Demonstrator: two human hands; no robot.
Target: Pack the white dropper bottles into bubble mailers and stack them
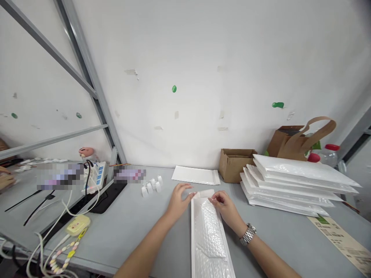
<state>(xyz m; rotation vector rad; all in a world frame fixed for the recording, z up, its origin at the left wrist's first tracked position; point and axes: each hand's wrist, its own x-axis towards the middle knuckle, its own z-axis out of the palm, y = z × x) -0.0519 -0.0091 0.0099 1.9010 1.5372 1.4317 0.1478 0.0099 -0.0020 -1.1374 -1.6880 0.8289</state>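
A long white bubble mailer (pixel 209 239) lies on the grey table (pixel 139 224), running from the near edge toward the wall. My left hand (pixel 177 202) pinches the left corner of its far end, where the flap (pixel 205 193) is. My right hand (pixel 225 206), with a metal watch at the wrist, pinches the right corner of that same end. Both hands have their fingers closed on the mailer's flap end.
Several small white pieces (pixel 152 185) stand left of my hands. A flat white mailer (pixel 195 175) lies near the wall, next to a small cardboard box (pixel 234 164). A stack of white mailers (pixel 292 183) sits on the right, a brown paper bag (pixel 298 141) behind. A power strip (pixel 95 175) and cables are at left.
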